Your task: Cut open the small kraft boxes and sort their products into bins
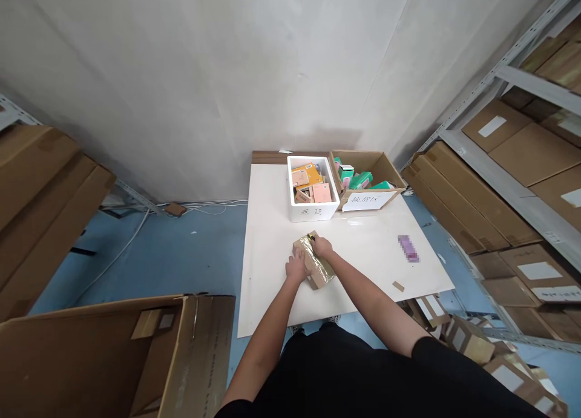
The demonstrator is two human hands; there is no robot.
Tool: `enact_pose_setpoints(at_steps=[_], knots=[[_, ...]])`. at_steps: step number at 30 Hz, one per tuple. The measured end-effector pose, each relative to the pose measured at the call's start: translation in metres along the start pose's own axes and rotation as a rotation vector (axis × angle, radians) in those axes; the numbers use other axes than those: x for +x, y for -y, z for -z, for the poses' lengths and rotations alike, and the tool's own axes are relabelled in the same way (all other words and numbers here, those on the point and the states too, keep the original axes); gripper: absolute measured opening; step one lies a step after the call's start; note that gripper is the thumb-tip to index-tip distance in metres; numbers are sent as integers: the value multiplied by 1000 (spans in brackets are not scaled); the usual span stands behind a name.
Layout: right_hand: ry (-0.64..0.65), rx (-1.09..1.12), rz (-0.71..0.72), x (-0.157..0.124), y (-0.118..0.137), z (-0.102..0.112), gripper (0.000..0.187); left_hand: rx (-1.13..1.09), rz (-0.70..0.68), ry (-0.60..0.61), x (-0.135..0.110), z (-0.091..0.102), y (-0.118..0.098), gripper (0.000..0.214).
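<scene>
A small cardboard box [323,271] with shiny clear tape along its top lies at a slant on the white table [267,254]. My left hand [297,265] grips its left side, fingers spread over the edge and top. In my right hand [322,247], closed over the far end of the box, is a small black and yellow tool that looks like a box cutter [311,238]. Its tip is at the taped end; the blade is too small to make out.
Behind the box stand a white foam bin [313,212] of small boxes and an open carton [393,177] with green packs. A blurred purple item [408,248] and a cardboard scrap [398,286] lie at right. A large open carton [204,351] stands left; loaded shelves [540,215] line the right.
</scene>
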State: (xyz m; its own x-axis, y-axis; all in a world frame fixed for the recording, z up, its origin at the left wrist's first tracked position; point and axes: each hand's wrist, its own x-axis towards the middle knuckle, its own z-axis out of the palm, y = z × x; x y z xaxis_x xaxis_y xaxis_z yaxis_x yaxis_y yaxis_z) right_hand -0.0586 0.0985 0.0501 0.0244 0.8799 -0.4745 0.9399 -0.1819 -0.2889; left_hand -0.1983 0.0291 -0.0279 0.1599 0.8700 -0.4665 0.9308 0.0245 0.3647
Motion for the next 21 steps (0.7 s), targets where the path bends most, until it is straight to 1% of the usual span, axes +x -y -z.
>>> enact_pose_setpoints(at_steps=[3,6,8,11,14,16,21], knots=[[23,-7,0,10,10,-5,31,-25,12,-2,0,-1,3,113],[50,-13,13,13,12,-12,30,-14,32,5,-2,-2,5,114],[42,-26,11,12,13,-14,27,-4,30,3,-3,-2,3,114],[62,-32,-39,10,19,-12,26,8,26,7,-5,1,1,112],[101,-15,-88,5,24,-6,31,16,42,25,-8,6,0,111],[111,-40,-83,0,25,-4,33,6,52,27,-9,8,0,109],[178,-191,-58,-11,20,-1,36,-12,81,52,-16,16,0,111]])
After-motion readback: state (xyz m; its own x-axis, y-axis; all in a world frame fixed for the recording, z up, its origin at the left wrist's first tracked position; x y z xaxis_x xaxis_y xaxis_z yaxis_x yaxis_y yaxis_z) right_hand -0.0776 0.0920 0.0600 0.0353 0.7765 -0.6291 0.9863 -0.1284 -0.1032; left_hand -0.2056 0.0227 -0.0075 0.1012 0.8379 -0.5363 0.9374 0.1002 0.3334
